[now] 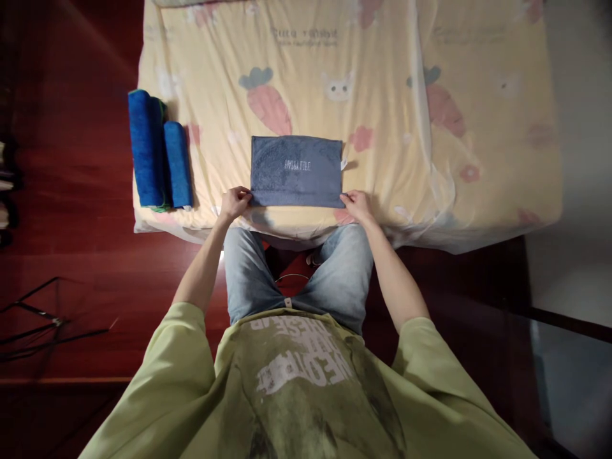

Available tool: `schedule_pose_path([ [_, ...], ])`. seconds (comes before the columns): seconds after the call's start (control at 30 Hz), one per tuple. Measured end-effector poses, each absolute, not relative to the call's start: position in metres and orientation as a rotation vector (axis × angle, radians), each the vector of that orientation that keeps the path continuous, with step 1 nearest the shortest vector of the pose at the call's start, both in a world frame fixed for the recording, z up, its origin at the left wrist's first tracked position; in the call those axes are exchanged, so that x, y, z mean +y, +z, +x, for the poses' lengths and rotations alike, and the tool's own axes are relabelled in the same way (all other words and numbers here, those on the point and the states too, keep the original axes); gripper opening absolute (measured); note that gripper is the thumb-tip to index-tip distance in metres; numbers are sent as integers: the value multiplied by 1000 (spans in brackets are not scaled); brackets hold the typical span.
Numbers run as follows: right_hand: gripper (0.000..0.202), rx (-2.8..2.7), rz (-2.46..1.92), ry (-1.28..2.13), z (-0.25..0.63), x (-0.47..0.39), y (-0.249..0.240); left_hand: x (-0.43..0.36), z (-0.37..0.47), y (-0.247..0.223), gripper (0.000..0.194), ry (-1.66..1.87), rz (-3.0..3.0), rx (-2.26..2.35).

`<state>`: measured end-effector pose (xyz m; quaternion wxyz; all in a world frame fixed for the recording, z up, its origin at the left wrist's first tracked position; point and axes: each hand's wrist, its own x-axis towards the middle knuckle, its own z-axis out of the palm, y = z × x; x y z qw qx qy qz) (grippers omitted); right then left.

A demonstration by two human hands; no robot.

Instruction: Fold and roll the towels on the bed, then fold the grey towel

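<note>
A grey-blue towel (pixel 296 175) with white lettering lies flat on the yellow bedsheet (pixel 382 76), close to the bed's front edge. Its near left corner is pinched in my left hand (pixel 236 203), thumb against fingers. My right hand (pixel 357 205) grips the near right corner in the same way. A small white tag sticks out from the towel's right side, just above my right hand.
Two rolled blue towels, a larger one (pixel 146 150) and a smaller one (pixel 178 164), rest at the bed's left edge. A thin black metal stand (pixel 57 322) is on the dark red floor (pixel 95 268) at the lower left.
</note>
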<state>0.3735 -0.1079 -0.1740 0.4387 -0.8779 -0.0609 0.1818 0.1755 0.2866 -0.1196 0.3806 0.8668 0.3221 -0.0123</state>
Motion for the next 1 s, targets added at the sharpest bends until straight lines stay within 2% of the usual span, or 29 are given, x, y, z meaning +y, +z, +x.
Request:
schedule_pose_path([
  [0.17, 16, -101, -2254, 397, 368, -103, -171, 276, 176, -127, 27, 79, 2272, 788],
  [0.33, 20, -152, -2314, 254, 363, -102, -168, 264, 173, -130, 25, 189, 2398, 691],
  [0.5, 20, -206, -2285, 250, 359, -104, -163, 262, 170, -129, 17, 287, 2352, 669],
  [0.73, 8, -363, -2413, 98, 341, -99, -147, 264, 167, -137, 8, 343, 2454, 621],
  [0.83, 14, -621, -2431, -24, 337, -101, -142, 265, 160, -140, 21, 310, 2604, 416],
  [0.93, 33, -927, -2407, 32, 335, -106, -142, 263, 152, -141, 39, 191, 2661, 192],
  [1.0, 38, -1036, -2396, 72, 334, -109, -143, 261, 149, -141, 47, 161, 2680, 130],
])
